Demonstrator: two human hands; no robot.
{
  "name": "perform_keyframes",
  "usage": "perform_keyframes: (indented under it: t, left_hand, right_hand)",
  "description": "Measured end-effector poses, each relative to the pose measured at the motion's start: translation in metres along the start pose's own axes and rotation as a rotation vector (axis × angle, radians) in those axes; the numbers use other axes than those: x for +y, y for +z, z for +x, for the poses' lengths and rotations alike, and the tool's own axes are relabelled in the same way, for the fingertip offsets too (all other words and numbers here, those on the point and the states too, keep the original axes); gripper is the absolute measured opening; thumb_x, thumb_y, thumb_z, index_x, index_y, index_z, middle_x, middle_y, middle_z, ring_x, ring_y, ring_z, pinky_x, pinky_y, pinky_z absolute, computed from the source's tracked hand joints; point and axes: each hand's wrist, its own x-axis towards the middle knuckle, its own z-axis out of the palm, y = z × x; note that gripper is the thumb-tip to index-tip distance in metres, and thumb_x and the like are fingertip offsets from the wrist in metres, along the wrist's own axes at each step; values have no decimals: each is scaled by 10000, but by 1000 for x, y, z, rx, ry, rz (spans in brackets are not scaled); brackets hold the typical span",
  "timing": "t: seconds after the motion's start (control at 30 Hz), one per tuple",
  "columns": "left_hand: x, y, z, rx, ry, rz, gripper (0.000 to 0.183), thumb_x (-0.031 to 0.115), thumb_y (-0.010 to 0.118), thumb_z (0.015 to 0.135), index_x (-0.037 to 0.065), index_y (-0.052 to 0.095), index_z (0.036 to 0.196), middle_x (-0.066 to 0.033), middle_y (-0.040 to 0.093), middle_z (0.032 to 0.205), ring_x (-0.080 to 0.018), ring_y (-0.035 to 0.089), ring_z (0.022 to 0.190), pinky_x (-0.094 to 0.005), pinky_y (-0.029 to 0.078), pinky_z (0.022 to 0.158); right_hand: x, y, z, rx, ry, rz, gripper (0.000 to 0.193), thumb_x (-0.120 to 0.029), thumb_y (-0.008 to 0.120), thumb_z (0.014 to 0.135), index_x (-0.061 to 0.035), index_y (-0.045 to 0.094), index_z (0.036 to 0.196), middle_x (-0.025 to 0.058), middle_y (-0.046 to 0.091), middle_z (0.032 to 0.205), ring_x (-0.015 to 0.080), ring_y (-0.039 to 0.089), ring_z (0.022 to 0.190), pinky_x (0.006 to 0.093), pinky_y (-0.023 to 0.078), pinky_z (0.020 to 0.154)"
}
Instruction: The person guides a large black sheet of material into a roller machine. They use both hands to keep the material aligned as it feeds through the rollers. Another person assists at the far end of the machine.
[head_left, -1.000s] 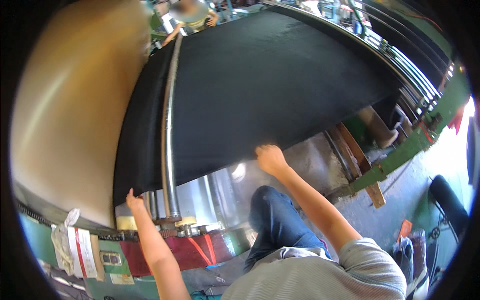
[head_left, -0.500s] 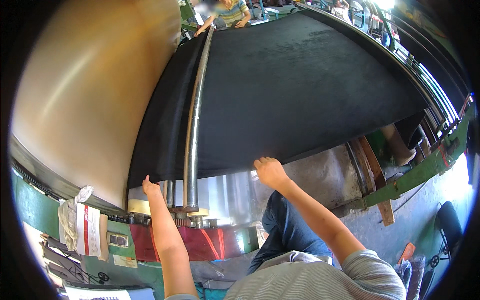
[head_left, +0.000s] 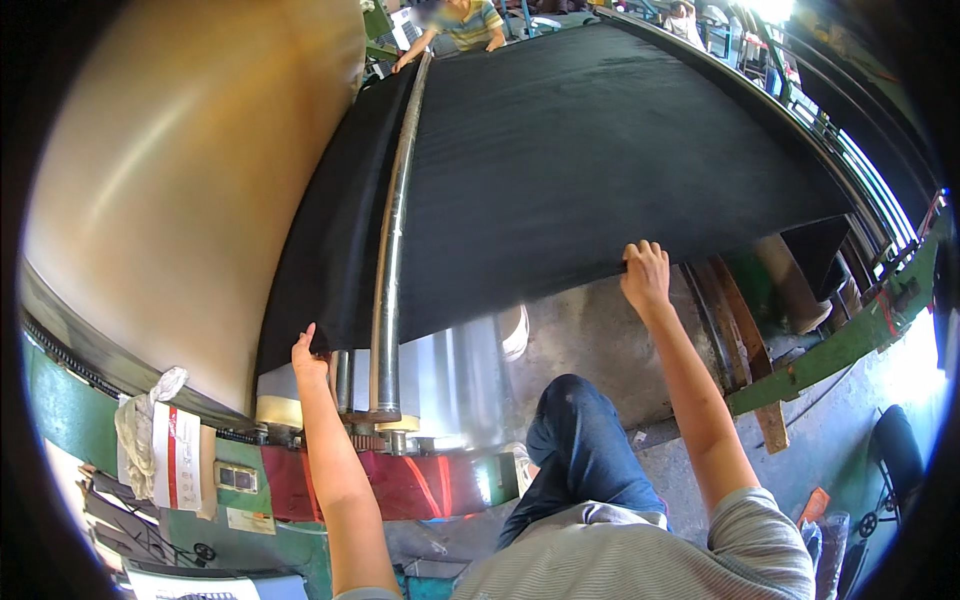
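Observation:
A wide sheet of black fabric (head_left: 560, 170) stretches from the large metal drum on the left to the rollers at the right. My right hand (head_left: 648, 274) is closed around its near edge, right of the middle. Farther left, next to the drum, my left hand (head_left: 310, 352) pinches the same edge, one digit pointing up. A shiny metal roller (head_left: 394, 230) lies across the fabric just right of my left hand. The fabric hides the fingertips of both hands in part.
The big tan drum (head_left: 190, 180) fills the left side. A co-worker in a striped shirt (head_left: 465, 28) has hands at the fabric's far edge. A green machine beam (head_left: 840, 345) and wooden board (head_left: 745, 340) stand at right. A white rag (head_left: 150, 410) hangs at lower left.
My right hand has moved right and farther away along the fabric's edge. My left hand has shifted slightly right and up. The co-worker's right-side hand has moved a little.

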Motion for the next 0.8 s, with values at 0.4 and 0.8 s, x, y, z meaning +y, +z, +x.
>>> perform_keyframes:
  t: [0.4,0.8]
  left_hand:
    - [3,-27,31,331,-1,-74,415,415,359,981,233,728,932,2,612,1028,-206,515,837,-368,392,652]
    - [2,-24,12,166,-29,-34,377,410,391,976,235,722,933,-27,621,1060,-233,529,915,-396,427,722]
  right_hand:
    - [-41,36,-61,-131,-200,170,90,-89,497,748,-51,576,728,138,637,763,298,617,763,402,464,710]
    - [-105,38,-67,-241,-375,273,97,-116,548,725,-54,568,797,105,598,792,272,592,819,380,453,749]
